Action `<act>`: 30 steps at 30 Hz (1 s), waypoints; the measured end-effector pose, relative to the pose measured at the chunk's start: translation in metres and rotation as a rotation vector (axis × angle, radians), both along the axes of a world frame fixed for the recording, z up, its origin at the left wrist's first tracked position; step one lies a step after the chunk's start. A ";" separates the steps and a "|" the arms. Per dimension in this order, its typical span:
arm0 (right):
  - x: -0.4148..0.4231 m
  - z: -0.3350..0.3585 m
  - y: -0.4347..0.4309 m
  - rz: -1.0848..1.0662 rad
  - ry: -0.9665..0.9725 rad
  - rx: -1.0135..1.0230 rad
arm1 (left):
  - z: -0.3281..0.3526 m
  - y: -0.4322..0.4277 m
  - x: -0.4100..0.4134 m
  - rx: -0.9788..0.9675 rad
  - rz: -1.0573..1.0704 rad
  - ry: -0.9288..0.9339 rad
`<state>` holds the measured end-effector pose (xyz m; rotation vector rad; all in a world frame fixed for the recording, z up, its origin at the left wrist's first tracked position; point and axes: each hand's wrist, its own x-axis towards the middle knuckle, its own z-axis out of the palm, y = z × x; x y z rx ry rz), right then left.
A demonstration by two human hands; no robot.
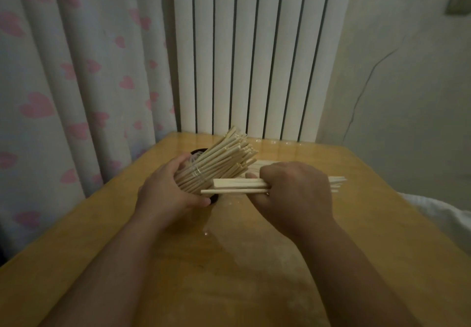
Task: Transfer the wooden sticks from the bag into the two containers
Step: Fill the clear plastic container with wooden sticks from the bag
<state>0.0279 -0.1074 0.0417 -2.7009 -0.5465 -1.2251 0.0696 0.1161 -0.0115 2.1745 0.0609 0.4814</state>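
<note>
L hand [165,189]: fingers curled round tilted bundle of pale wooden sticks [219,158]. R hand [293,189]: fingers clenched on few loose pale sticks [237,186], horiz.

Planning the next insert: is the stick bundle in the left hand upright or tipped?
Tipped. The left hand grips the bundle, which slants up and right over the table.

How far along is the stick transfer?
Seemingly done: a thick bundle of pale wooden sticks in clear plastic, gripped by your left hand. In hand: a few flat sticks in your right hand. Left: more sticks lying behind it on the yellow wooden table.
</note>
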 end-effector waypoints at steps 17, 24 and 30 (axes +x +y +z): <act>0.018 -0.023 0.000 0.382 -0.225 0.691 | 0.006 -0.004 -0.008 0.083 -0.110 0.021; 0.015 -0.018 0.006 0.584 -0.083 0.981 | 0.011 -0.009 -0.015 0.180 -0.076 0.018; 0.008 -0.013 0.005 0.548 0.198 1.254 | 0.014 -0.012 -0.017 0.242 -0.084 0.033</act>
